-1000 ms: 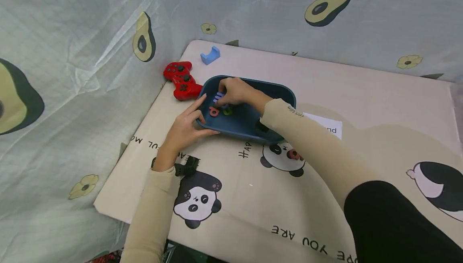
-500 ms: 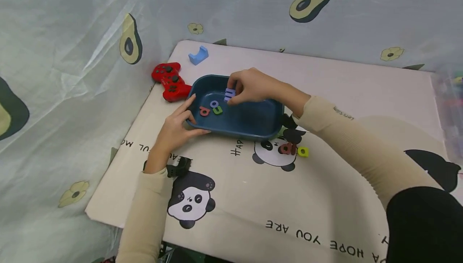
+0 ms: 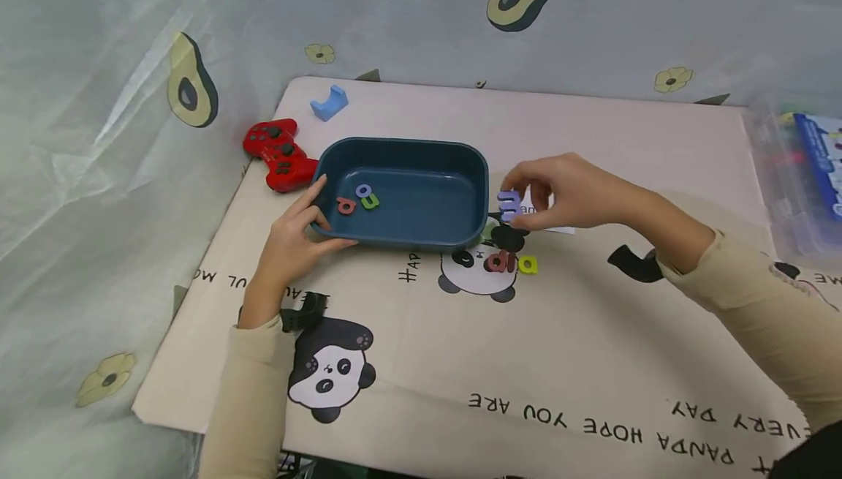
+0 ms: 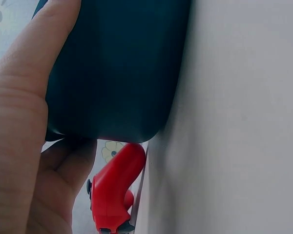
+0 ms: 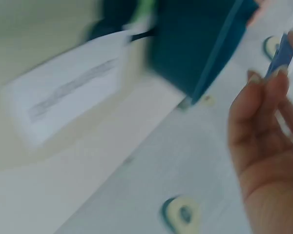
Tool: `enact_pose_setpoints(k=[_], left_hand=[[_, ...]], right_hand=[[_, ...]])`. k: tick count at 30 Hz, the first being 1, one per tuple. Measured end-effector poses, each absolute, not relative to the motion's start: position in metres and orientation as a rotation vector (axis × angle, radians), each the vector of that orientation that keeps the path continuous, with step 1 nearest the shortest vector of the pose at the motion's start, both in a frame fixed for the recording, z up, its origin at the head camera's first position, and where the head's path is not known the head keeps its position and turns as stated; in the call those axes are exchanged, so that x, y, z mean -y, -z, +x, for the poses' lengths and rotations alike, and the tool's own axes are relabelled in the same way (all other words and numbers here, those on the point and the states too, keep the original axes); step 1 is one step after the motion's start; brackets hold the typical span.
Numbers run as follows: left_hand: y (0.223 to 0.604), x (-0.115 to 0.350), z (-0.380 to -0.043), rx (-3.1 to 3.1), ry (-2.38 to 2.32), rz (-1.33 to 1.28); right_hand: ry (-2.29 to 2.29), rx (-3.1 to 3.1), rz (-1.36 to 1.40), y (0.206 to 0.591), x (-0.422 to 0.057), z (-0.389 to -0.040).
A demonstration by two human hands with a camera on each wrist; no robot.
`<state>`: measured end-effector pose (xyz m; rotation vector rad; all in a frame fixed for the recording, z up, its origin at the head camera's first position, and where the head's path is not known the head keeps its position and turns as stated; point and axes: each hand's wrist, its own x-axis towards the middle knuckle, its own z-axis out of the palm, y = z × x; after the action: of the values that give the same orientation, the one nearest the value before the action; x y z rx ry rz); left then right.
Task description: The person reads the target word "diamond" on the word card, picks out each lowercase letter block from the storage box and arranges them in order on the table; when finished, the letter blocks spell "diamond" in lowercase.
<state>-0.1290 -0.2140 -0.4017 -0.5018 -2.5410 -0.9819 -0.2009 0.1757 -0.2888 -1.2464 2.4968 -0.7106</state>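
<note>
Between thumb and fingers, my right hand [image 3: 569,190] pinches a purple letter m [image 3: 509,205] just off the right end of a dark blue plastic tray [image 3: 421,234]. My left hand [image 3: 289,238] grips the tray's left end, thumb along the near wall and fingers at the rim. Inside the tray, toward its left side, lie a red letter d [image 3: 346,206], a small purple ring-shaped letter o [image 3: 363,191] and a green letter [image 3: 370,202]. On the table in front are a brown-red letter d [image 3: 495,262], a thin brown-red letter [image 3: 511,262] and a yellow letter [image 3: 528,265].
A white card [image 5: 73,87] with printed text lies partly hidden behind my right hand. Left of the tray is a red game controller [image 3: 281,157], with a light blue holder [image 3: 330,103] beyond it. A clear plastic box [image 3: 783,230] stands at the right edge.
My right hand has picked the purple m up from the tray and carried it right, past the tray's end. The left hand keeps its grip on the tray.
</note>
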Motion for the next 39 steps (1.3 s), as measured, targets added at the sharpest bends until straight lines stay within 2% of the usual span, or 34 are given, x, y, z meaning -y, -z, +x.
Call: enact_pose_setpoints(k=[6,11,18,25,34,39], left_hand=[[0.401,0.213,-0.129,2.538,0.974,-0.496],[0.400,0.215,-0.127,2.557,0.958,-0.472],[0.401,0.218,-0.125,2.538,0.949,-0.478],[0.402,0.212,-0.130,2.530,0.959,-0.506],[0.403,0.212,-0.130,2.526,0.951,-0.515],[0.404,0.213,-0.131,2.536,0.944,-0.495]], right_hand=[[0.721,-2.380,-1.178,0.306,-0.224,-0.186],[0.706,-2.274,-1.148,0.326,-0.244,-0.181],[0.650,-2.231,-1.195,0.352,-0.248,-0.176],[0.601,-2.308,-1.272,0.359,-0.248,-0.171],[0.597,-2.481,-1.019,0.358,-0.249,-0.162],[0.549,-2.571,-1.003,0.363,-0.244,-0.154]])
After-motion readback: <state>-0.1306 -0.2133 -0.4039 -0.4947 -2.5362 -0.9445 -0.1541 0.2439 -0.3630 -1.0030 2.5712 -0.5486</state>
